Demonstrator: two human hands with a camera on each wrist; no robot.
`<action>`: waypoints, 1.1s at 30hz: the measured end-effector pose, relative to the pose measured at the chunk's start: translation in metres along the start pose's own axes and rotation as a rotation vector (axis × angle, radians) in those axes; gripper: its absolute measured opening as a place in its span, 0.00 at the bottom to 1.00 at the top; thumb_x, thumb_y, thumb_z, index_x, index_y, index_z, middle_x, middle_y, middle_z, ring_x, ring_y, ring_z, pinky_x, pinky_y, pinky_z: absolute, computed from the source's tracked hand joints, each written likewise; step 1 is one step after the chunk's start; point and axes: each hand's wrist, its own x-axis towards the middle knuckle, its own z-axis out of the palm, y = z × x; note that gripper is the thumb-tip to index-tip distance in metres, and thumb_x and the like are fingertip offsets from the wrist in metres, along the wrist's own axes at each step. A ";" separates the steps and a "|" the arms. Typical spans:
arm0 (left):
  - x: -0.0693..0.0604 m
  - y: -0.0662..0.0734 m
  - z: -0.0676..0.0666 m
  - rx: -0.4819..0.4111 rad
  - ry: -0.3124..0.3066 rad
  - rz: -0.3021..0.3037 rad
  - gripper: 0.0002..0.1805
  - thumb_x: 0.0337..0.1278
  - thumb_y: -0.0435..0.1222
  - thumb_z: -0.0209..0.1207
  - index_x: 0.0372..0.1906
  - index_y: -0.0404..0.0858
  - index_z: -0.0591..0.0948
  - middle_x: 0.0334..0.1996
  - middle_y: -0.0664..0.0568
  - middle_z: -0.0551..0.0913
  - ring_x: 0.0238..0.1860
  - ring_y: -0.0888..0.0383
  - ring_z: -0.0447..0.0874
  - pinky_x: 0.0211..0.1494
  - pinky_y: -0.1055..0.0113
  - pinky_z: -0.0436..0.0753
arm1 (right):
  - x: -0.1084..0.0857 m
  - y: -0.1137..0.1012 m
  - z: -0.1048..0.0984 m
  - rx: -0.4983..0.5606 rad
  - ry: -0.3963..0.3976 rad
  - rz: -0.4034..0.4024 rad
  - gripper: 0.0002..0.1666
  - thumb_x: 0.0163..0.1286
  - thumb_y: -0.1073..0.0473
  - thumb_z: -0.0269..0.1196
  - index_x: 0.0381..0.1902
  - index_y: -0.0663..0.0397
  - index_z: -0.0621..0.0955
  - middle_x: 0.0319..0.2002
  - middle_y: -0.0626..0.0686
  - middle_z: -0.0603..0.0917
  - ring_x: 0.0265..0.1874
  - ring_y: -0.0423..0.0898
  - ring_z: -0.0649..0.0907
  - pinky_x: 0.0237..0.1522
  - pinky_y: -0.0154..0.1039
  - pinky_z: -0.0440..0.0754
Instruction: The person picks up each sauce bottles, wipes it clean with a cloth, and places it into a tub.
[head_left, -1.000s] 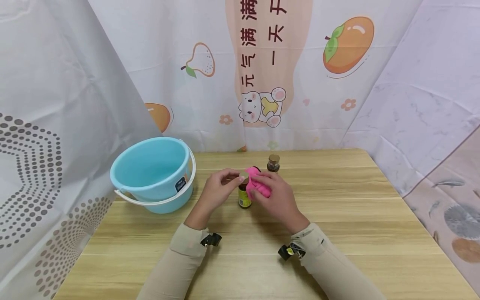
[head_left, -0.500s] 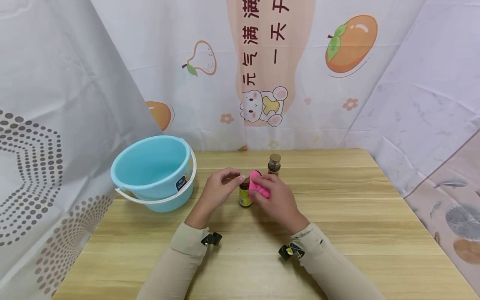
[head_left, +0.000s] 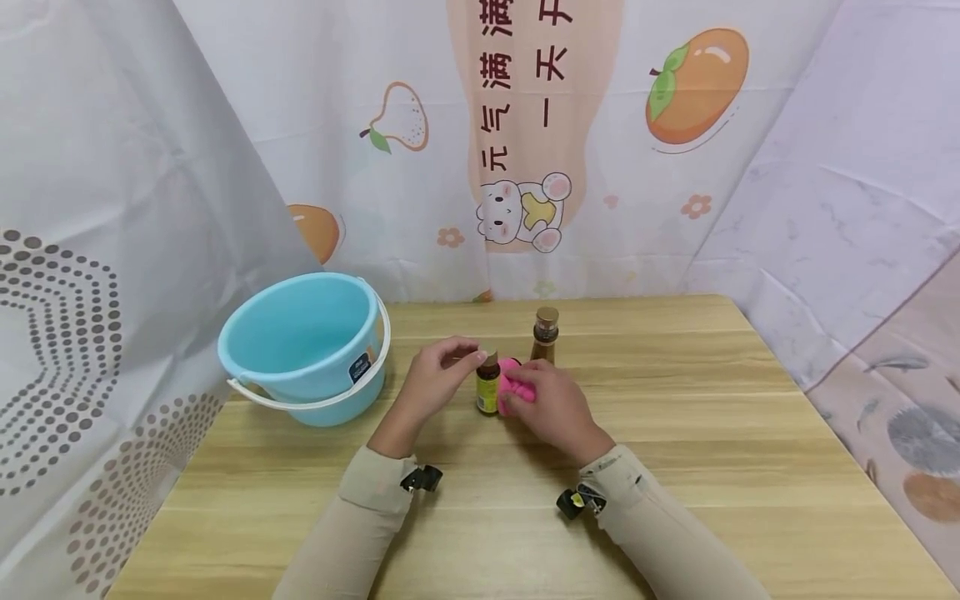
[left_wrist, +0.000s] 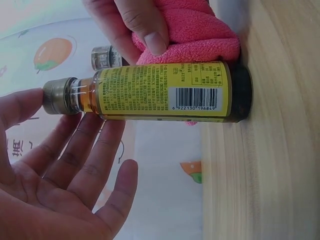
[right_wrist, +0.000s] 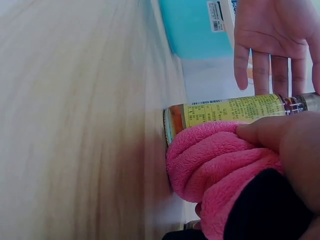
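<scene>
A bottle with a yellow label (head_left: pixel 487 393) and a gold cap stands upright on the table. My left hand (head_left: pixel 436 380) holds it at the cap and neck, thumb against the cap (left_wrist: pixel 60 96) and fingertips behind the neck in the left wrist view. My right hand (head_left: pixel 553 409) grips a bunched pink cloth (right_wrist: pixel 215 160), pressed against the side of that bottle low on the label (left_wrist: pixel 200 90). Part of the cloth is hidden by the right hand. A second bottle with a gold cap (head_left: pixel 545 329) stands just behind the right hand, its lower part covered.
A light blue bucket (head_left: pixel 337 385) with a white handle stands at the left back of the wooden table (head_left: pixel 712 417). A printed curtain (head_left: pixel 420 200) hangs behind the table's back edge, and more fabric hangs on both sides.
My right hand has moved the pink cloth down along the bottle from near the cap to the lower label. The left hand has stayed at the cap, which now shows more.
</scene>
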 end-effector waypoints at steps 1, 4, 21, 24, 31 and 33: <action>0.000 0.000 0.000 -0.004 -0.001 0.002 0.17 0.69 0.50 0.64 0.55 0.47 0.87 0.53 0.54 0.88 0.56 0.53 0.86 0.58 0.50 0.85 | 0.000 0.000 0.000 0.000 0.000 0.002 0.26 0.65 0.47 0.73 0.59 0.48 0.87 0.55 0.55 0.86 0.45 0.52 0.86 0.44 0.48 0.86; 0.000 0.000 0.000 -0.008 -0.001 0.004 0.17 0.69 0.50 0.64 0.55 0.47 0.87 0.54 0.54 0.88 0.57 0.53 0.86 0.59 0.50 0.85 | 0.001 0.001 0.000 -0.003 -0.004 0.003 0.26 0.65 0.46 0.73 0.59 0.47 0.87 0.55 0.54 0.86 0.45 0.51 0.86 0.44 0.47 0.85; -0.002 0.001 0.002 -0.016 0.008 -0.016 0.21 0.70 0.52 0.62 0.59 0.45 0.86 0.56 0.50 0.86 0.60 0.48 0.85 0.64 0.47 0.83 | 0.004 0.002 -0.004 0.091 0.076 -0.028 0.18 0.64 0.50 0.74 0.51 0.45 0.90 0.53 0.49 0.86 0.49 0.49 0.86 0.45 0.44 0.86; -0.002 0.001 0.002 -0.018 0.004 -0.024 0.22 0.70 0.53 0.62 0.59 0.46 0.86 0.57 0.50 0.86 0.60 0.47 0.85 0.64 0.46 0.83 | 0.004 0.000 -0.007 0.120 0.123 -0.071 0.17 0.64 0.52 0.75 0.50 0.47 0.90 0.53 0.50 0.86 0.51 0.50 0.86 0.46 0.46 0.87; -0.002 0.003 0.000 0.005 -0.005 -0.040 0.23 0.70 0.54 0.61 0.60 0.46 0.85 0.55 0.50 0.87 0.55 0.49 0.87 0.58 0.49 0.86 | 0.003 -0.008 -0.014 0.192 0.207 -0.127 0.16 0.62 0.56 0.76 0.49 0.47 0.91 0.53 0.50 0.86 0.52 0.49 0.86 0.46 0.44 0.88; -0.002 0.003 0.000 0.009 -0.008 -0.043 0.23 0.70 0.53 0.61 0.60 0.46 0.85 0.54 0.50 0.87 0.55 0.50 0.86 0.57 0.51 0.86 | 0.003 -0.009 -0.015 0.209 0.223 -0.137 0.17 0.62 0.57 0.76 0.49 0.47 0.91 0.54 0.50 0.86 0.51 0.48 0.86 0.45 0.43 0.88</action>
